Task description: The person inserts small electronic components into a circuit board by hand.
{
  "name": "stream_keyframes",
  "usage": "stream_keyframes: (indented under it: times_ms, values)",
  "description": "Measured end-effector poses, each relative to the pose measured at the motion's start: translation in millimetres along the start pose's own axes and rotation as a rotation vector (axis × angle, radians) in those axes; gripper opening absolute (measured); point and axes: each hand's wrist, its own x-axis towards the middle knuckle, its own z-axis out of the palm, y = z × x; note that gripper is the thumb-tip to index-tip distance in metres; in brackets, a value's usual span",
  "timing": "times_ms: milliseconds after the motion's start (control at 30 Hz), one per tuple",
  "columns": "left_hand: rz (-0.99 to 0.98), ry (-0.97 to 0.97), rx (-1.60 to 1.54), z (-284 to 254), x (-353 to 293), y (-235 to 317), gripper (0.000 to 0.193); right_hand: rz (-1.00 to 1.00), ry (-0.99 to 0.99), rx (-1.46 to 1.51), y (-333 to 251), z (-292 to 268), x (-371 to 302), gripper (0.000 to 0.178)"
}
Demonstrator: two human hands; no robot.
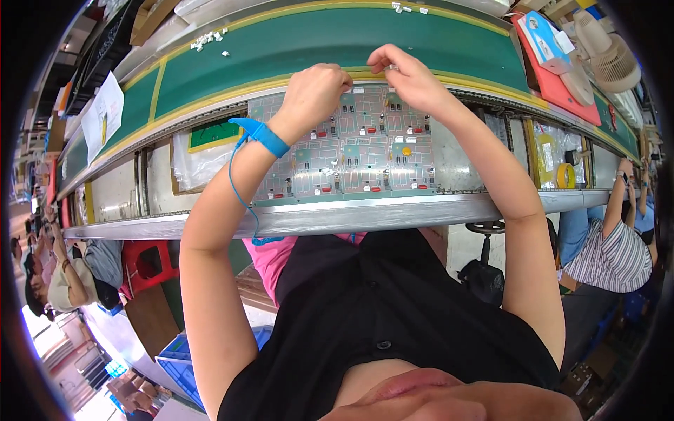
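A grey panel of circuit boards [319, 156], printed with pale outlines, lies across the rails in front of me. Small black, red and white parts sit on it, with one round yellow part [406, 151]. Over its far left part is my left hand [312, 92], the fingers curled in a pinch; what they hold, if anything, is hidden. A blue wrist strap [270, 138] with a thin cord circles that wrist. My right hand [411, 78] hovers at the panel's far edge, fingers curled in, with a small pale piece by the fingertips, too small to name.
Beyond the rails runs a green bench strip [295, 52] with a small pile of white parts [207, 41]. A paper sheet [103, 116] lies left; a red folder [554, 77] and a beige fan [607, 56] stand right. Yellow tape [566, 175] rests between the rails. Other people sit at both sides.
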Motion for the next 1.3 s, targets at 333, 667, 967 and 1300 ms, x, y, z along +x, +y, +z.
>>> stream_keyframes:
  times_ms: [333,667,967,1300]
  values:
    - [0.161,-0.008,0.151,0,4,1,0.013,0.278,-0.125,0.469,-22,-13,-30,0.018]
    - [-0.152,-0.077,-0.108,-12,6,8,0.02,0.42,-0.218,0.432,-27,-19,-33,0.027]
    - [-0.55,-0.087,-1.366,-37,-8,-13,0.023,0.356,-0.389,0.473,-37,-11,-40,0.025]
    - [-0.666,-0.095,-1.508,-39,-16,-16,0.024,-0.072,-0.275,-0.218,-40,18,-57,0.019]
